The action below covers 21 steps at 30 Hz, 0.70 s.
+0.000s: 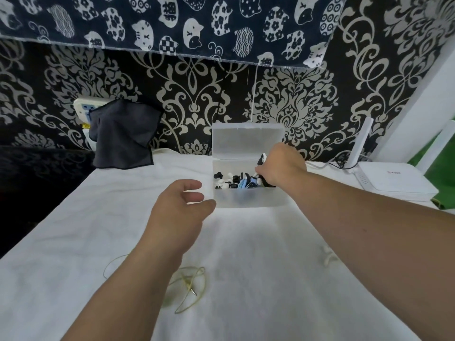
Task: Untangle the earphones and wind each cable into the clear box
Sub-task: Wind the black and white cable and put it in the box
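While the right hand (278, 166) grips a black cable bundle (261, 160) inside the clear box (246, 200), the left hand (182, 207) hangs slack alongside; recommend bracing the box. Yellow earphones (189, 286) lie loose on the white cloth (258, 242).

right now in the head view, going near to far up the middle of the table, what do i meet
yellowish earphone cable → left hand → clear box, where the right hand grips black earphones → open box lid → patterned wall
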Each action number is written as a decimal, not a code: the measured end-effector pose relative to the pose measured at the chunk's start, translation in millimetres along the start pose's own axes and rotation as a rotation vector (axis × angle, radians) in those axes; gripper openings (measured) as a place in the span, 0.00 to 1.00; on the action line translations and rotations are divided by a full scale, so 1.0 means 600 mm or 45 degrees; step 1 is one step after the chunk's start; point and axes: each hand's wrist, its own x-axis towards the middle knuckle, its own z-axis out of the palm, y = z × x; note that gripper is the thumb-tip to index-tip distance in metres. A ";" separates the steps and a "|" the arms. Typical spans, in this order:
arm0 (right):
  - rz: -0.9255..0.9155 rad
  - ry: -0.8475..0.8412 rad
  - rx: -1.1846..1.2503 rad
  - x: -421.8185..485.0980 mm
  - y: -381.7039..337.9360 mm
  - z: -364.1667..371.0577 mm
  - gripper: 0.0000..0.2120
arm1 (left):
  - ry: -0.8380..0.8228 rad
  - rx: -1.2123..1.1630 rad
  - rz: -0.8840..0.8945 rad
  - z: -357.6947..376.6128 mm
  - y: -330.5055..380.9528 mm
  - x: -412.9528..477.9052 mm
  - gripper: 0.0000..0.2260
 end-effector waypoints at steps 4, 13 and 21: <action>-0.076 -0.067 -0.229 -0.003 -0.008 0.001 0.07 | 0.050 0.041 0.009 -0.011 -0.002 0.011 0.14; -0.158 -0.095 -0.085 -0.028 0.007 -0.005 0.13 | 0.192 0.460 0.063 -0.037 -0.011 0.023 0.16; 0.334 -0.064 0.978 -0.170 0.071 -0.016 0.08 | -0.153 1.453 -0.070 -0.069 -0.053 0.037 0.22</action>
